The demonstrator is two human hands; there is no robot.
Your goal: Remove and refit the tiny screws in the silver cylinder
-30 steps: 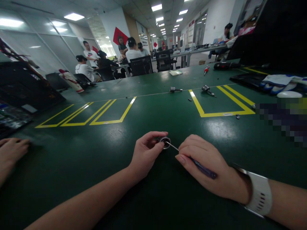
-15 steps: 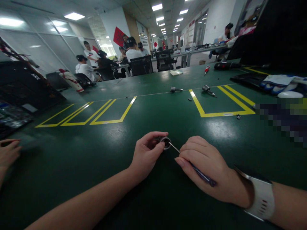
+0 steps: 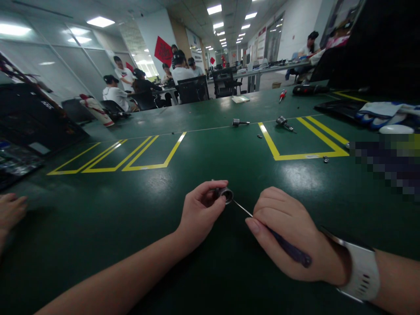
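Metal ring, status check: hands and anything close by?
Left hand pinches metal ring. Right hand grips small screwdriver, tip at ring. Another person's hand far left, apart.

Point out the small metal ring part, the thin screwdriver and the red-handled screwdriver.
Metal ring part (image 3: 226,194), head view, on its round open end.
Thin screwdriver (image 3: 242,208), head view, on its bare shaft.
Red-handled screwdriver (image 3: 282,94), head view, on its red handle.

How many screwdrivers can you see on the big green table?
2. A thin purple-handled screwdriver is in the right hand, its tip at the small metal ring that the left hand pinches. A red-handled screwdriver lies far back on the table. Others may be hidden.
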